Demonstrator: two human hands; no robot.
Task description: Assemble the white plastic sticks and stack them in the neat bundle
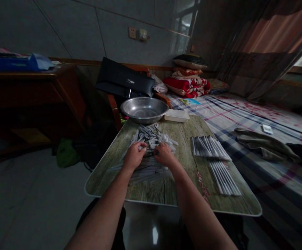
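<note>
A loose heap of thin grey-and-white pen-like sticks point(151, 137) lies in the middle of a wood-patterned table point(166, 191). My left hand point(134, 155) and my right hand point(164, 153) rest side by side at the near edge of the heap, fingers curled down into the sticks. What each hand grips is hidden by the fingers. Flat clear sleeves or bags point(145, 172) lie under my wrists. To the right, a neat row of sticks point(208, 147) is laid out, with a second row point(225, 177) nearer to me.
A steel basin point(144, 109) and a shallow white tray point(177, 115) stand at the table's far edge. A bed with a checked sheet point(257, 121) and folded blankets point(188, 85) lies to the right. A dark wooden desk point(36, 93) stands left; tiled floor below.
</note>
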